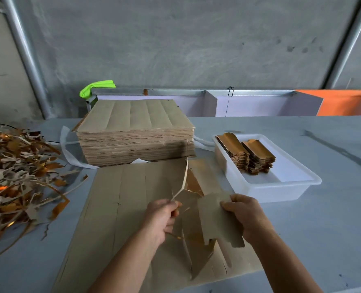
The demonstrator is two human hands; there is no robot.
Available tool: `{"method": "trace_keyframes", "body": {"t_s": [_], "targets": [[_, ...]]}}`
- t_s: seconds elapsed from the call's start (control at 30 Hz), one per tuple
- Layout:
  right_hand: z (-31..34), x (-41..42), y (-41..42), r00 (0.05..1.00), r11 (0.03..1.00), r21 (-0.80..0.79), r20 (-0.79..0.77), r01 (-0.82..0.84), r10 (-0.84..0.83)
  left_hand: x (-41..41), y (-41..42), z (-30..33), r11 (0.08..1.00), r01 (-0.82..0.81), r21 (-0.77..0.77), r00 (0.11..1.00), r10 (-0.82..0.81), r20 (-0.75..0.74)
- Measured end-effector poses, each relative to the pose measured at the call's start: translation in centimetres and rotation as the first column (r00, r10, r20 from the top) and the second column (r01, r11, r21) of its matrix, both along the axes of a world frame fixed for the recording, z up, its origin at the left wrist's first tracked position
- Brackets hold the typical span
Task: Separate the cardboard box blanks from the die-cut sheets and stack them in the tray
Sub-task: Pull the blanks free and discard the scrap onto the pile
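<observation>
Kraft-brown card everywhere. Head view, only view given:

L hand (162,216) pinches a thin waste strip (182,180), fingers curled on its lower end; strip rises up and away from the pinch, curving. Looks like it's being peeled off so the blank comes free clean.

R hand (244,216) grips a cut blank (217,220) by its right edge, thumb on top, fingers curled under. Blank sits between the two grips, tilted, lifted off the sheet. Holding it at the edge prob. keeps the tabs clear while L strips the scrap.

Die-cut sheet (120,208) lies flat under both hands, slit lines visible, gold underside showing where card is torn just beyond the L pinch.

Beyond the R grip, to its right: white tray (281,182) w/ two stacks of finished blanks (251,157), gold face up, at tray's far end; near end bare. Within easy reach of R hand, so a short carry.

Straight ahead of both grips: tall stack of uncut sheets (136,132), many left. Task far from done, I'd judge.

Well left of L grip: scrap heap (18,170), tangled strips. Same side as the stripping hand, so waste likely goes there.

Risk: tab tearing if strip is yanked.
</observation>
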State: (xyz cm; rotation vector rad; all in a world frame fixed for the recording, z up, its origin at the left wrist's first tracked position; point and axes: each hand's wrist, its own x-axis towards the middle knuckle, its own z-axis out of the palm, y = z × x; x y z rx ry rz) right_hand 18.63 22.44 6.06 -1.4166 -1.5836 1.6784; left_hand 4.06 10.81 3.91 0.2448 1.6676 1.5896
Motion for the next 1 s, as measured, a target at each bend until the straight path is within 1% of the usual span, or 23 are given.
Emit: {"method": "trace_keyframes", "body": {"t_s": [0.03,0.07,0.1,0.17,0.2,0.27,0.3,0.37,0.43,0.47,0.53,0.63,0.67,0.73,0.8,0.9,0.97,1.0], "targets": [[0.2,0.3,0.2,1.0,0.998,0.055,0.022,-0.006,0.005,-0.1,-0.1,-0.2,1.0,-0.008,-0.011,0.999,0.007,-0.049],[0.3,0.7,0.5,0.999,0.987,0.158,0.049,0.013,-0.021,-0.3,-0.3,-0.3,1.0,-0.024,-0.018,0.996,0.023,-0.084],[0.6,1.2,0.9,0.994,0.956,0.288,0.084,0.044,-0.071,-0.5,-0.4,-0.6,0.999,-0.046,-0.025,0.993,0.043,-0.112],[1.1,1.9,1.6,0.976,0.856,0.512,0.136,0.075,-0.167,-0.9,-0.7,-1.2,0.996,-0.077,-0.05,0.981,0.067,-0.18],[1.3,1.9,1.7,0.975,0.812,0.582,0.15,0.048,-0.165,-1.0,-0.7,-1.4,0.995,-0.08,-0.052,0.974,0.067,-0.214],[1.6,1.1,1.6,0.972,0.719,0.692,0.208,-0.067,-0.11,-0.9,-0.5,-1.3,0.998,-0.057,-0.014,0.962,0.051,-0.268],[1.8,0.5,1.4,0.966,0.658,0.741,0.246,-0.136,-0.077,-0.8,-0.3,-1.0,0.999,-0.039,0.021,0.957,0.044,-0.288],[1.9,-1.2,1.3,0.938,0.505,0.819,0.343,-0.273,-0.05,-0.6,0.2,-0.3,0.997,-0.005,0.078,0.947,0.03,-0.319],[2.2,-3.1,1.4,0.863,0.357,0.826,0.497,-0.436,-0.095,-0.6,0.5,0.3,0.994,0.035,0.104,0.937,0.004,-0.35],[2.4,-4.1,1.5,0.821,0.309,0.805,0.56,-0.507,-0.113,-0.6,0.6,0.5,0.991,0.051,0.124,0.935,-0.004,-0.356],[2.4,-5.7,1.5,0.767,0.257,0.754,0.638,-0.604,-0.066,-0.5,0.7,0.7,0.986,0.064,0.155,0.938,-0.006,-0.347],[1.5,-7.3,1.2,0.713,0.187,0.691,0.694,-0.698,0.098,-0.3,1.0,0.6,0.987,0.028,0.158,0.936,0.029,-0.35],[1.1,-7.6,1.1,0.689,0.183,0.666,0.713,-0.723,0.129,-0.4,1.2,0.5,0.989,0.017,0.144,0.927,0.039,-0.373],[0.5,-8.1,0.7,0.642,0.172,0.621,0.757,-0.764,0.122,-0.5,1.5,0.2,0.995,0.005,0.096,0.899,0.038,-0.436],[0.0,-8.6,0.1,0.645,0.14,0.633,0.761,-0.761,0.065,-0.5,1.8,-0.2,0.998,0.011,0.054,0.869,0.017,-0.494],[-0.5,-9.2,-0.2,0.69,0.115,0.684,0.723,-0.72,0.022,-0.5,2.0,-0.6,1.0,0.02,0.005,0.828,-0.013,-0.561],[-0.7,-9.5,0.1,0.717,0.125,0.709,0.697,-0.693,0.019,-0.8,2.2,-0.7,1.0,-0.01,-0.029,0.811,-0.009,-0.584],[-0.8,-9.5,0.4,0.733,0.151,0.723,0.68,-0.674,0.017,-1.0,2.2,-0.8,0.998,-0.039,-0.041,0.808,0.007,-0.59]]}}
